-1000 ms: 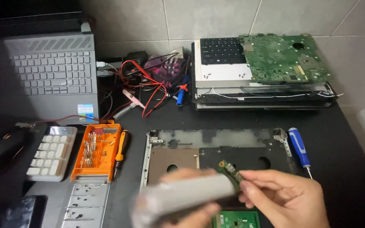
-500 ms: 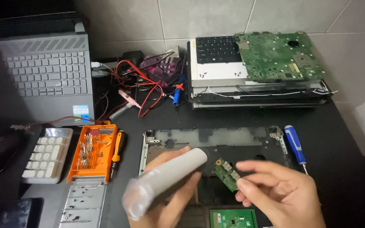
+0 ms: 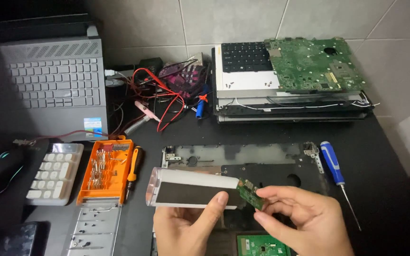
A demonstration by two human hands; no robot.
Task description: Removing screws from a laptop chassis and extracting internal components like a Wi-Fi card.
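Note:
My left hand (image 3: 186, 227) grips a white cylindrical tube (image 3: 191, 188) with a dark label, held level over the near part of the desk. My right hand (image 3: 304, 220) pinches a small green circuit board (image 3: 250, 193) between thumb and fingers, its end touching the right end of the tube. Both hands hover above an opened laptop base (image 3: 243, 161) with bare metal and black panels. A green board (image 3: 262, 246) lies in that base just under my hands.
A blue screwdriver (image 3: 335, 168) lies right of the base. An orange bit case (image 3: 105, 168) and an orange-handled driver (image 3: 133, 166) sit left. A white keypad (image 3: 53, 173), grey laptop (image 3: 53, 87), tangled red wires (image 3: 167, 95) and stacked laptop parts with a motherboard (image 3: 309, 64) fill the back.
The white tube has swung from a tilted pose to level, higher and further left. My right hand kept the small board against its end.

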